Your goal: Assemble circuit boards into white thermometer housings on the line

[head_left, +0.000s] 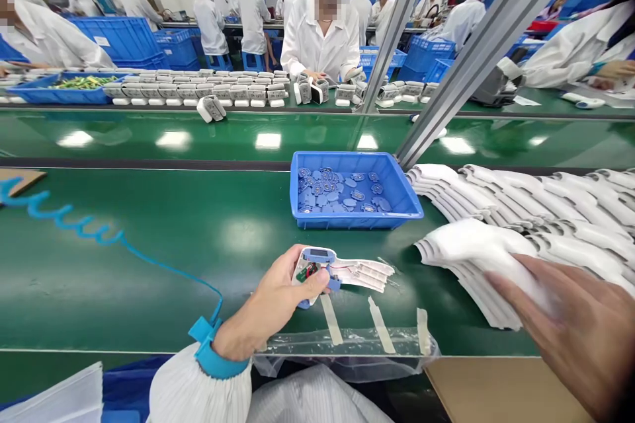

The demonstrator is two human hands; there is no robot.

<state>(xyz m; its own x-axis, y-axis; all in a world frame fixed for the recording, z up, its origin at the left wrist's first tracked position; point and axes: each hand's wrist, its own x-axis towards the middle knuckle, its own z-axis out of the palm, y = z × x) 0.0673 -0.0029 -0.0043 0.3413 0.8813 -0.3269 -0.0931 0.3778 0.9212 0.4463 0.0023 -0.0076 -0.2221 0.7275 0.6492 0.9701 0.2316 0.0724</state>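
Note:
My left hand (290, 287) is closed around an open half of a white handheld device (364, 272). Its inside faces up, with a small display in a blue frame, a green circuit board, a thin red wire and a blue block under my thumb. On the right, my right hand (570, 324), partly smeared by motion, has its thumb and fingers around a white plastic shell (471, 241) at the top of a stack. The palm hides part of that shell. A blue wrist strap (218, 350) with a coiled cord circles my left wrist.
A blue bin (357, 221) of small blue parts stands ahead of my left hand. Rows of white shells (585, 198) fill the right side. Tape strips (381, 324) and clear plastic lie at the front edge. A slanted metal post (461, 59) rises behind. Co-workers sit across the line.

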